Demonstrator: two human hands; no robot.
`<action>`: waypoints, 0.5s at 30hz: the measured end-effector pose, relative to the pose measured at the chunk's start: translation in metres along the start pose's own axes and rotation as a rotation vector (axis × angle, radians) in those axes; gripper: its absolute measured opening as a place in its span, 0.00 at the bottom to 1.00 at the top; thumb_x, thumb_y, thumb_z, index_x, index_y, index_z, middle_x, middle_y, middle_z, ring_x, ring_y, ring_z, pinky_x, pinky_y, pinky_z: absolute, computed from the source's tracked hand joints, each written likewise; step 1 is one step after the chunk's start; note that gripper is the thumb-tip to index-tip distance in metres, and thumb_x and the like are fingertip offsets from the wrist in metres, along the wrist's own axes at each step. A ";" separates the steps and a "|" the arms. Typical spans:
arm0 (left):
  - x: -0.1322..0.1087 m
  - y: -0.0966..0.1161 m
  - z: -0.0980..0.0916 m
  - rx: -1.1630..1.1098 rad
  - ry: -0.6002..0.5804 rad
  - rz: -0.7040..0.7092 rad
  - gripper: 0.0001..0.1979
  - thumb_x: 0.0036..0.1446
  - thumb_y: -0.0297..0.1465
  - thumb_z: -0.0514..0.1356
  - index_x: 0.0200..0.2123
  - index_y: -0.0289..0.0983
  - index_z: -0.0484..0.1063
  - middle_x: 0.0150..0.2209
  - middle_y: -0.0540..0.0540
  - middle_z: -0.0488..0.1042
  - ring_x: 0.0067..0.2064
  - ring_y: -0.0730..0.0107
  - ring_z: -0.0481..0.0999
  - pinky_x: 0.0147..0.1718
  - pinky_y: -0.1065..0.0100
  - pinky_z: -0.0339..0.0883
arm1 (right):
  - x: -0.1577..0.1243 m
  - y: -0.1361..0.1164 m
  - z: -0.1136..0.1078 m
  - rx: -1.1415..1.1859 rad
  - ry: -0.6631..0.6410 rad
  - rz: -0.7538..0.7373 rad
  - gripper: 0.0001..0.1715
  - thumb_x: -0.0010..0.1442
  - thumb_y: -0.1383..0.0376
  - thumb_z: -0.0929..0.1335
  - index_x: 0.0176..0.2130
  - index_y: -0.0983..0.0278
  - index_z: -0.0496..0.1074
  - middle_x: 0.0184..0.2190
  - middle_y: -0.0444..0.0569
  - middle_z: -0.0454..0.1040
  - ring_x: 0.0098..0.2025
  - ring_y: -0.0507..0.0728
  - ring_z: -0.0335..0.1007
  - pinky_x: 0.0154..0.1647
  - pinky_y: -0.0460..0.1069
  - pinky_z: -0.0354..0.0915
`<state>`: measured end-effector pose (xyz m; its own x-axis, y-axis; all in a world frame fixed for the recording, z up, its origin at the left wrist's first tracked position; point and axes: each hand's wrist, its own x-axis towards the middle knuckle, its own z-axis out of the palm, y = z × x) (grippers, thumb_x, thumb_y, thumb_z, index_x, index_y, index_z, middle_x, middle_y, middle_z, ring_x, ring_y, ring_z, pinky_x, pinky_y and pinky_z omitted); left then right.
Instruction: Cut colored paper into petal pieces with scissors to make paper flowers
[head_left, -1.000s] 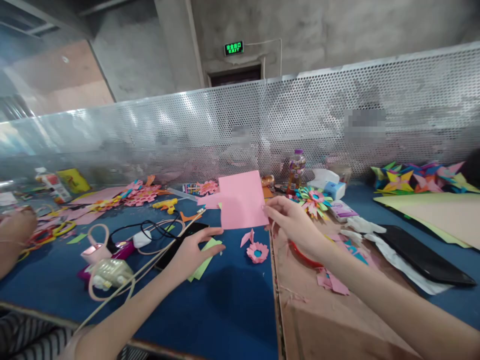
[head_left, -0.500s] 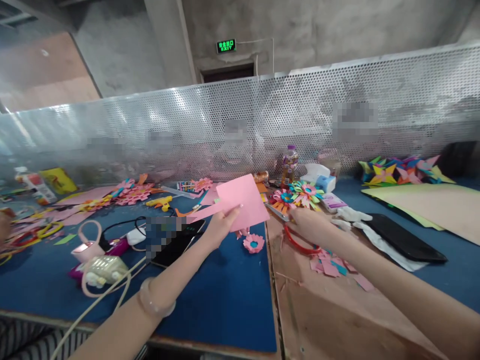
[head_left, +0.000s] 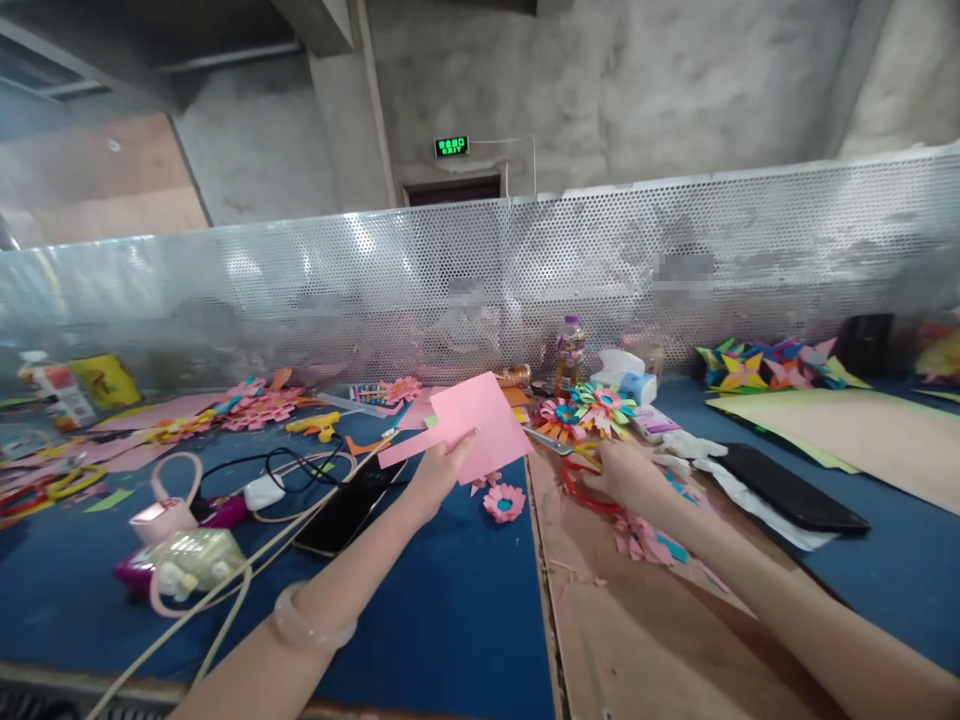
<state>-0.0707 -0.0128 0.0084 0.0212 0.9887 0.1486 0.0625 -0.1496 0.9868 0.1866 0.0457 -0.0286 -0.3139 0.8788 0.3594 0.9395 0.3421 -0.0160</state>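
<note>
My left hand (head_left: 442, 468) is closed in a pinch on a sheet of pink paper (head_left: 487, 420), held above the table. A narrow pink strip sticks out to the left of the same hand. My right hand (head_left: 624, 472) is closed on the red-handled scissors (head_left: 589, 492), its fingers partly hidden. Their metal blades (head_left: 551, 442) point left toward the sheet, beside its right corner. Just below the paper lies a pink paper flower (head_left: 504, 503) with a blue centre. Pink and blue paper scraps (head_left: 649, 540) lie under my right forearm.
On the left are a phone (head_left: 349, 515), cables, a power bank-like pink block (head_left: 159, 520) and a yellow glue gun (head_left: 313, 427). Colourful paper flowers (head_left: 604, 408), a bottle (head_left: 570, 355) and tissues stand behind my right hand. A black case (head_left: 795, 490) lies right. A perforated metal screen (head_left: 510, 270) borders the back.
My right hand and the scissors have dropped slightly, closer to the brown board. The left hand still holds the pink paper. The camera view has tilted up a little.
</note>
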 end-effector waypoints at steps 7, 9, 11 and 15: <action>-0.004 0.006 0.011 -0.359 -0.118 -0.024 0.19 0.51 0.35 0.59 0.46 0.34 0.69 0.45 0.41 0.73 0.42 0.62 0.73 0.41 0.62 0.68 | -0.003 -0.017 -0.002 0.369 0.317 0.093 0.17 0.51 0.57 0.64 0.34 0.68 0.68 0.32 0.55 0.72 0.32 0.57 0.67 0.32 0.49 0.60; -0.006 0.006 0.015 -0.421 -0.184 -0.034 0.17 0.51 0.32 0.60 0.44 0.32 0.70 0.46 0.41 0.72 0.45 0.64 0.72 0.46 0.64 0.65 | -0.007 -0.028 -0.005 0.537 0.383 0.102 0.17 0.51 0.58 0.64 0.38 0.67 0.67 0.33 0.53 0.72 0.33 0.57 0.68 0.34 0.50 0.62; -0.008 0.004 0.018 -0.418 -0.256 -0.041 0.16 0.51 0.32 0.60 0.43 0.32 0.70 0.43 0.40 0.73 0.43 0.65 0.72 0.46 0.64 0.65 | -0.012 -0.040 -0.009 0.707 0.402 0.117 0.18 0.52 0.57 0.63 0.39 0.67 0.67 0.36 0.54 0.73 0.37 0.58 0.69 0.36 0.51 0.63; -0.012 0.000 0.023 -0.289 -0.381 -0.071 0.17 0.51 0.36 0.60 0.42 0.30 0.71 0.31 0.41 0.75 0.31 0.67 0.74 0.33 0.65 0.68 | -0.018 -0.056 -0.009 0.790 0.456 -0.013 0.18 0.51 0.62 0.64 0.42 0.67 0.66 0.42 0.56 0.71 0.44 0.60 0.67 0.43 0.54 0.62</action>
<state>-0.0482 -0.0250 0.0048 0.3945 0.9135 0.0995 -0.2021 -0.0194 0.9792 0.1408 0.0080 -0.0261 -0.0815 0.7143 0.6951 0.5160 0.6269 -0.5837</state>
